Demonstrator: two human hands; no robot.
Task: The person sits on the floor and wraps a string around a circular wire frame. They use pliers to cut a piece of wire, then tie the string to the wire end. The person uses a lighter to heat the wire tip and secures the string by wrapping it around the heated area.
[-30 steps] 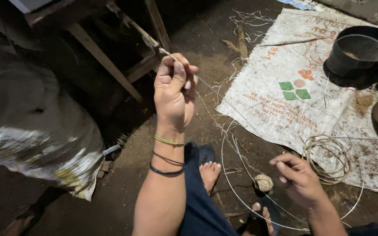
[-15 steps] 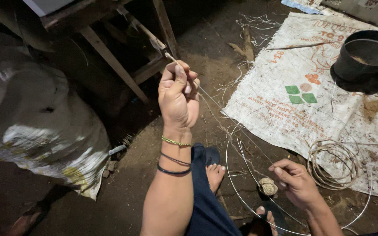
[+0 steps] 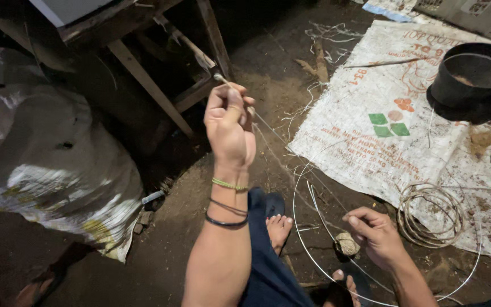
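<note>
My left hand [image 3: 229, 126] is raised in a fist, closed on the end of a thin pale string [image 3: 274, 136] that runs down to the right. My right hand [image 3: 377, 234] is low near the ground, fingers pinched on the string beside a small round stone-like lump [image 3: 346, 243]. A large loop of stiff wire [image 3: 299, 227] lies on the dirt around my bare feet [image 3: 278, 227]. Bangles and cords circle my left wrist.
A white woven sack [image 3: 370, 96] is spread on the dirt at right, with a coil of wire [image 3: 430, 214] and a black pot [image 3: 473, 74] on it. A bulging plastic sack [image 3: 46, 165] sits at left. Wooden table legs [image 3: 143, 79] stand behind.
My left hand has risen slightly and stayed clenched on the string. My right hand has shifted a little left, closer to the round lump.
</note>
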